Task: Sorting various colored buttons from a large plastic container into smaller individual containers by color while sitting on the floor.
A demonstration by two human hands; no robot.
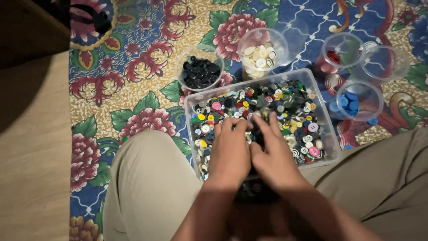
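The person sat on a flowered cloth (133,80) with knees spread, and a clear plastic tub (332,149) lay between the legs, close enough for both hands to work in it without reaching. The tub held a dense mix of loose buttons (290,111) in many colours.

Both hands were in the near half of the tub, side by side and touching. The left hand (229,151) lay palm down with fingers bent into the pile. The right hand (274,154) lay beside it, fingers curled toward dark buttons under the fingertips. Whether either hand had actually closed on a button could not be told; the fingertips were blurred and partly buried.

Five clear cups stood in an arc beyond the tub, each within arm's reach. One cup held black buttons (200,73), the next white buttons (260,56), a third red buttons (331,60), and a fourth blue buttons (350,102). The fifth cup (385,62) looked empty. Each filled cup held one colour only, which suggested sorting by colour. A bare wooden floor (33,147) lay left of the cloth.
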